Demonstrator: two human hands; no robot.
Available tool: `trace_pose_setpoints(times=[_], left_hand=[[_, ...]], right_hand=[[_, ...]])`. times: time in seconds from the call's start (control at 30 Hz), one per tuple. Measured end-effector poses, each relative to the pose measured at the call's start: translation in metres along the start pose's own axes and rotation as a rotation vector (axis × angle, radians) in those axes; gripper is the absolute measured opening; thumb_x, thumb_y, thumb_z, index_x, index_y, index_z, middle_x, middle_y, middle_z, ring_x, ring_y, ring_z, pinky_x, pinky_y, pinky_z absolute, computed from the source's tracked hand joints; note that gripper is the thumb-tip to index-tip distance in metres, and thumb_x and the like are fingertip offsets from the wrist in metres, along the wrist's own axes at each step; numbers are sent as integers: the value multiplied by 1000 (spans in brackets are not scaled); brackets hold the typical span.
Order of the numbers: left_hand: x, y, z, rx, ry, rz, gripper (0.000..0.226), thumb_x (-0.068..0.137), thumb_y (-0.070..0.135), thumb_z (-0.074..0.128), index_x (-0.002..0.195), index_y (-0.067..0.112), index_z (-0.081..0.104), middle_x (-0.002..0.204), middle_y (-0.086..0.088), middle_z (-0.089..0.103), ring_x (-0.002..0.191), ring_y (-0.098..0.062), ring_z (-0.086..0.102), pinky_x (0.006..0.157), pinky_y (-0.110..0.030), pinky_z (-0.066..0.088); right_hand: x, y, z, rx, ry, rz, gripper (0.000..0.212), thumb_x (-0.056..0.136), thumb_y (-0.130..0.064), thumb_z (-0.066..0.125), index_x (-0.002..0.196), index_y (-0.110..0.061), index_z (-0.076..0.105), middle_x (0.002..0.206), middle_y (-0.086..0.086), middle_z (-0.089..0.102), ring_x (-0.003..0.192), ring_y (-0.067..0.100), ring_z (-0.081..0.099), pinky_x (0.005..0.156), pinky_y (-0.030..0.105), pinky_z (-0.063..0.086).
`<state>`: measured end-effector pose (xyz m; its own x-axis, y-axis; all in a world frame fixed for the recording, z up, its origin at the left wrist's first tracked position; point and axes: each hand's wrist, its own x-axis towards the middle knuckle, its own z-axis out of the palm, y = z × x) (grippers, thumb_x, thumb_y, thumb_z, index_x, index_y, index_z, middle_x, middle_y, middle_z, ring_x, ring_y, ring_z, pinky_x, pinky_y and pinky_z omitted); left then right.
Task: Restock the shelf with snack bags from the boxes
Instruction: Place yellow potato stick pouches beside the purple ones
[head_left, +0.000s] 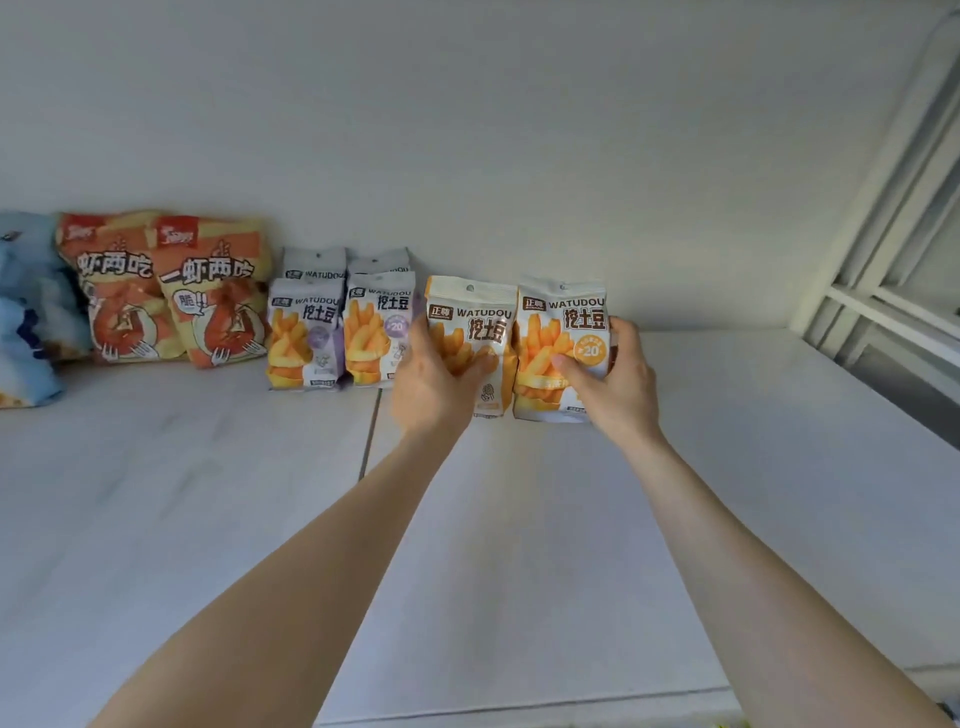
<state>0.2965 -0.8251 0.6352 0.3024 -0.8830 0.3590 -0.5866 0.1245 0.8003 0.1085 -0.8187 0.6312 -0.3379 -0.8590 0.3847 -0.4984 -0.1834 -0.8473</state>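
Observation:
Two orange-and-white WATUDOU fry bags stand upright side by side on the white shelf (519, 519), near the back wall. My left hand (431, 384) grips the left orange bag (475, 322), thumb across its front. My right hand (613, 384) grips the right orange bag (563, 322) from its right side, thumb on the front. Left of them stand purple-and-white WATUDOU bags (343, 332) in two rows.
Two large orange shrimp-snack bags (166, 291) lean against the wall further left, and blue bags (26, 312) sit at the left edge. A window frame (893, 291) borders the shelf on the right. A seam (370, 431) runs across the shelf surface.

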Motion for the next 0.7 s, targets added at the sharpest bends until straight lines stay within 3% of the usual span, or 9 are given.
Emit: trace_pose_setpoints(times=[0.13, 0.4, 0.57, 0.7], left_hand=[[34, -6, 37, -31, 37, -16, 75, 73, 50, 75, 131, 26, 34, 110, 4, 63, 103, -23, 61, 80, -46, 54], [90, -30, 91, -68, 126, -71, 71, 75, 46, 74, 129, 21, 36, 117, 1, 62, 110, -27, 58, 87, -48, 50], [119, -38, 114, -49, 142, -64, 71, 81, 38, 72, 138, 19, 32, 124, 2, 59, 114, -24, 56, 88, -39, 47], [137, -46, 122, -90, 104, -52, 81, 86, 31, 70, 149, 15, 21, 133, 3, 55, 117, -14, 55, 87, -23, 39]], right_hand=[[45, 19, 16, -2, -7, -56, 57, 75, -43, 77, 122, -34, 47, 97, -22, 64, 104, 15, 62, 85, 37, 50], [113, 48, 63, -4, -43, -110, 60, 75, -40, 76, 127, -31, 46, 107, -15, 67, 106, 19, 61, 84, 37, 50], [144, 66, 88, 22, -64, -94, 59, 78, -38, 75, 128, -27, 45, 111, -13, 66, 109, 19, 60, 83, 32, 46], [157, 77, 106, 53, -99, -92, 59, 80, -36, 75, 130, -24, 45, 113, -11, 66, 108, 18, 62, 86, 31, 48]])
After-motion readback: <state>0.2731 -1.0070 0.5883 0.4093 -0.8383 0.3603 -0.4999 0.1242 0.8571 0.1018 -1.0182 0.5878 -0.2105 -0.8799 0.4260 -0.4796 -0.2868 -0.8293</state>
